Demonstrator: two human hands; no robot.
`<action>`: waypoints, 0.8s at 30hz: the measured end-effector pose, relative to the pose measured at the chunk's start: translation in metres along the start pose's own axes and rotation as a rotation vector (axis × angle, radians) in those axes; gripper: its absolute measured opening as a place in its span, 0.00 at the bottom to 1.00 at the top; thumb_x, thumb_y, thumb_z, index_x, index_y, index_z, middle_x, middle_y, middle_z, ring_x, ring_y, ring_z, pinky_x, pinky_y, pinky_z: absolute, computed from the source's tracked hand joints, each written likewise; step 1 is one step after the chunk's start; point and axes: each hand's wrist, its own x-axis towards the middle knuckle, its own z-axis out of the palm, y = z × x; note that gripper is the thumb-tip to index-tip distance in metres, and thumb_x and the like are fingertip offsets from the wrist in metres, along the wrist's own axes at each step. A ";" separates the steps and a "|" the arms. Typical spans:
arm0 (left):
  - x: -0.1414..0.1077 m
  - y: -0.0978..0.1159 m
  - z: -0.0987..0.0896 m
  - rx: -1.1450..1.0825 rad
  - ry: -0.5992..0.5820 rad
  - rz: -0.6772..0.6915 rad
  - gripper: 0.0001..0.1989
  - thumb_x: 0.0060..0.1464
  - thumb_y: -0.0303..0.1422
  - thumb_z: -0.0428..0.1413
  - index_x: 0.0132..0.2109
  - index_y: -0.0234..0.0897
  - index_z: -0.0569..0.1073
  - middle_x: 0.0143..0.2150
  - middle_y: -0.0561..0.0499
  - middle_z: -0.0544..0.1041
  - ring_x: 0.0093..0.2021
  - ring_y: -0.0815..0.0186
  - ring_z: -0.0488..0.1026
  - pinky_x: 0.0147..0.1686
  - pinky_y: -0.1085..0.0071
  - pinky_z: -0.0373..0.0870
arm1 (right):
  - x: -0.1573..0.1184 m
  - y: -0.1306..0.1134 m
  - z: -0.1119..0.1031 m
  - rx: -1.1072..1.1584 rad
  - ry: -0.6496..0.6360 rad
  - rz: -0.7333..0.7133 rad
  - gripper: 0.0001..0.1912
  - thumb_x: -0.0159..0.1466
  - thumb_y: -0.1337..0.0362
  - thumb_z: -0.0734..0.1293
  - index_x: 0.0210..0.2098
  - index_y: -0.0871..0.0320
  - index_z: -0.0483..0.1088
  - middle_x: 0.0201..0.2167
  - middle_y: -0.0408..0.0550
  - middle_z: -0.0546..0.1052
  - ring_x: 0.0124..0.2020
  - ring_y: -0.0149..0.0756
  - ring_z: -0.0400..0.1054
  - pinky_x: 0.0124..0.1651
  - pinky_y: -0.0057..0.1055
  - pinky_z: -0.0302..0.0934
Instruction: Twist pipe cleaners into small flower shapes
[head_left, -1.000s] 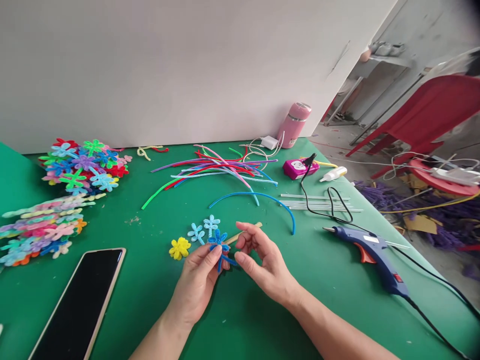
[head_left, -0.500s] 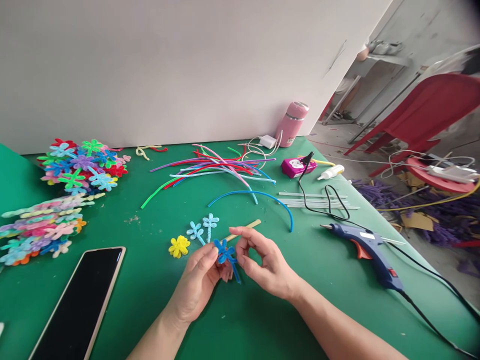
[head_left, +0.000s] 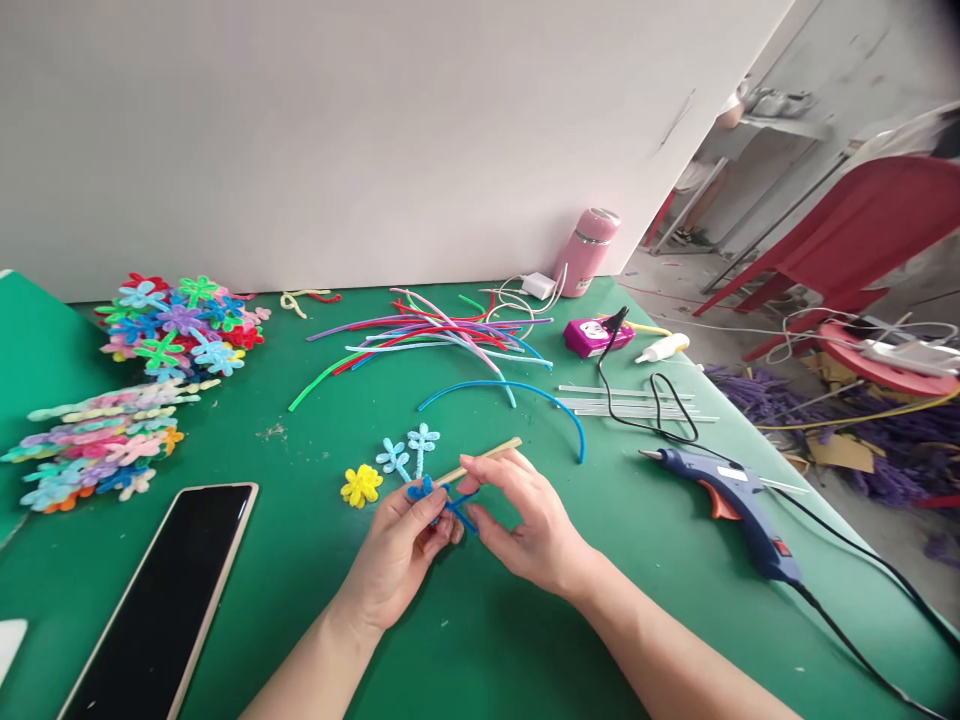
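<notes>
Near the front of the table, my left hand (head_left: pixel 394 550) is closed around a blue pipe-cleaner flower (head_left: pixel 426 490), its thumb pressed over the petals. Two blue stem ends stick out to the right of it. My right hand (head_left: pixel 532 520) has its fingertips curled in at one of these ends and seems to pinch it; the exact contact is small. A thin beige stick (head_left: pixel 491 458) lies behind my right fingers, partly covered. Just beyond my left hand are two light blue pipe-cleaner flowers (head_left: pixel 423 440) with stems, and a yellow flower (head_left: pixel 361 485).
Loose coloured pipe cleaners (head_left: pixel 442 335) and a curved blue one (head_left: pixel 510 384) lie ahead. On the right are a glue gun (head_left: pixel 739 500) with its cord, glue sticks (head_left: pixel 630 408) and a pink bottle (head_left: pixel 587 252). Finished flowers (head_left: pixel 180 320) and a phone (head_left: pixel 165 590) are leftward.
My right fingers have come in from beside the flower to its stem. The blue flower has tilted in my left hand, and its stem now shows two ends spread apart. The view has shifted slightly.
</notes>
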 end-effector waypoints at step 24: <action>-0.002 -0.005 0.002 -0.067 0.016 0.046 0.05 0.41 0.29 0.61 0.26 0.35 0.71 0.24 0.55 0.71 0.26 0.75 0.67 0.29 0.79 0.66 | -0.002 -0.003 0.008 -0.138 0.074 -0.061 0.24 0.58 0.73 0.59 0.53 0.56 0.52 0.30 0.48 0.70 0.29 0.35 0.61 0.32 0.34 0.58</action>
